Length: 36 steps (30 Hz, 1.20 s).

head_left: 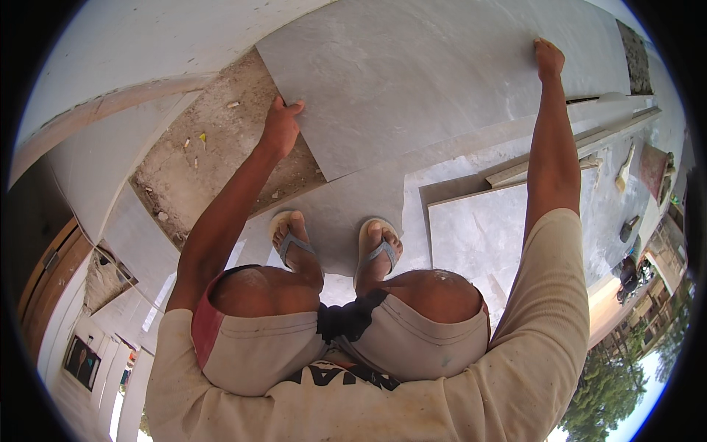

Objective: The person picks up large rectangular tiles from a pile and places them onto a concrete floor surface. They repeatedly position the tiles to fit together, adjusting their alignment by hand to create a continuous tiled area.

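A large grey floor tile [442, 81] lies across the floor in front of me, with bare rough mortar [199, 140] showing beyond its left edge. At that edge is my left hand [281, 129], its thumb over the tile's rim and its other fingers curled, partly hidden, against the side. My right arm stretches far out, and my right hand [549, 59] is closed in a fist that touches the tile's top towards its right end. Nothing shows in that fist.
My sandalled feet [374, 247] stand on laid tile near the big tile's front edge. To the right lie a loose tile [479, 221], stacked strips [574, 151] and a brush [626, 169]. A white wall [169, 44] rises at the far left.
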{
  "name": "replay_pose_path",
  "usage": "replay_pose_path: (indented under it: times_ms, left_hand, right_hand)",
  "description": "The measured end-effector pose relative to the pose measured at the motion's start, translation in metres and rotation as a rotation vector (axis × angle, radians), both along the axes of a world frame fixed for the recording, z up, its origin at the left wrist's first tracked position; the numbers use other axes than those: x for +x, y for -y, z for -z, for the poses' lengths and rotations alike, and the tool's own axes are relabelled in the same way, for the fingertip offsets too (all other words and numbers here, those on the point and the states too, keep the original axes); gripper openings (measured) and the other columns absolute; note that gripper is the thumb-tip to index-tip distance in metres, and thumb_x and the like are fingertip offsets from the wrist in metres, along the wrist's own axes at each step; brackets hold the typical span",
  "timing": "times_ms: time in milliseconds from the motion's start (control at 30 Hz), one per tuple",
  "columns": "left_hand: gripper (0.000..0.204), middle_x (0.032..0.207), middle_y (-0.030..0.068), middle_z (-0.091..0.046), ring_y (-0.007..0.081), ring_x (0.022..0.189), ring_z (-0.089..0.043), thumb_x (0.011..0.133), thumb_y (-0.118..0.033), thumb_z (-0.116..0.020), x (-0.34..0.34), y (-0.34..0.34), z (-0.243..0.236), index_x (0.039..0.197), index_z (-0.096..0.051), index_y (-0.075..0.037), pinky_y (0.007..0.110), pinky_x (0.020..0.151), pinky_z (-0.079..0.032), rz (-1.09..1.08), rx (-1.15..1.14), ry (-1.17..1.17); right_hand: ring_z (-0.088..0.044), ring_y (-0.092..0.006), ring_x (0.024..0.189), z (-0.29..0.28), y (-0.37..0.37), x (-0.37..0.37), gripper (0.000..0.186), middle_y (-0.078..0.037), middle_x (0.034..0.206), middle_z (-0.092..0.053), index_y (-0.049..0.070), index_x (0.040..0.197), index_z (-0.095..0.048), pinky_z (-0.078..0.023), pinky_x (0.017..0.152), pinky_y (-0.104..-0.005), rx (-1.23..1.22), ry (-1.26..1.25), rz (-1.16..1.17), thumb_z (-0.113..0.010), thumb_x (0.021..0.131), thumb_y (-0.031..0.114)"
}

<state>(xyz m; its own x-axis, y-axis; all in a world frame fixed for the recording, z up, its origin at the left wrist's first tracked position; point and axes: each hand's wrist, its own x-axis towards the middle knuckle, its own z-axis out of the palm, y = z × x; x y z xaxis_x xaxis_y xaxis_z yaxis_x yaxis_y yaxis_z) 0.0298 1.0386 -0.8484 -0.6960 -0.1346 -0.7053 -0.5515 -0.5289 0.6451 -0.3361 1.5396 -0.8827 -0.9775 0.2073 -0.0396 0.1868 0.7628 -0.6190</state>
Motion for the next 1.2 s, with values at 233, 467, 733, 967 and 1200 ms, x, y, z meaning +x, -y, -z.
replay_pose_path:
  times_ms: [233, 467, 733, 967, 1200]
  left_hand:
    - [0.037, 0.128, 0.0121, -0.044, 0.0246, 0.122, -0.042, 0.092, -0.007, -0.048, -0.004, -0.004, -0.005, 0.127, -0.035, -0.004, 0.042, 0.104, -0.031, 0.018, -0.027, 0.004]
    - [0.039, 0.132, 0.0116, -0.042, 0.0214, 0.122, -0.044, 0.092, -0.004, -0.046, 0.000, -0.003, 0.001, 0.130, -0.035, -0.002, 0.038, 0.104, -0.035, -0.014, -0.005, 0.007]
    - [0.036, 0.124, 0.0112, -0.047, 0.0198, 0.110, -0.049, 0.093, -0.008, -0.047, 0.000, 0.003, 0.000, 0.127, -0.038, -0.004, 0.037, 0.091, -0.041, 0.019, -0.016, 0.039]
    - [0.035, 0.126, 0.0093, -0.047, 0.0187, 0.118, -0.046, 0.092, -0.004, -0.047, -0.002, -0.001, 0.000, 0.126, -0.039, -0.001, 0.034, 0.103, -0.036, 0.005, -0.015, 0.073]
    - [0.037, 0.130, 0.0101, -0.044, 0.0211, 0.121, -0.044, 0.092, -0.005, -0.048, -0.002, -0.003, -0.001, 0.128, -0.038, -0.002, 0.036, 0.105, -0.034, -0.011, 0.023, 0.069]
  right_hand:
    - [-0.063, -0.0216, 0.093, 0.006, -0.011, -0.005, 0.038, -0.011, 0.100, -0.069, 0.004, 0.107, -0.068, -0.046, 0.085, -0.0304, 0.020, -0.010, 0.007, -0.063, 0.079, 0.028]
    - [-0.064, -0.0253, 0.095, 0.012, -0.002, -0.004, 0.037, -0.013, 0.100, -0.069, 0.008, 0.106, -0.069, -0.047, 0.085, -0.0333, -0.037, 0.020, 0.034, -0.063, 0.076, 0.029]
    - [-0.064, -0.0267, 0.097, 0.016, 0.001, -0.001, 0.037, -0.014, 0.102, -0.068, 0.010, 0.107, -0.069, -0.047, 0.087, -0.0337, 0.050, 0.036, 0.035, -0.061, 0.075, 0.026]
    - [-0.064, -0.0266, 0.097, 0.017, -0.012, -0.007, 0.039, -0.014, 0.103, -0.068, 0.009, 0.109, -0.068, -0.047, 0.087, -0.0330, -0.009, 0.058, 0.024, -0.061, 0.074, 0.025]
    - [-0.062, -0.0284, 0.101, 0.001, 0.002, 0.003, 0.046, -0.015, 0.109, -0.065, 0.007, 0.115, -0.063, -0.047, 0.087, -0.0352, 0.312, 0.068, -0.087, -0.064, 0.077, 0.032]
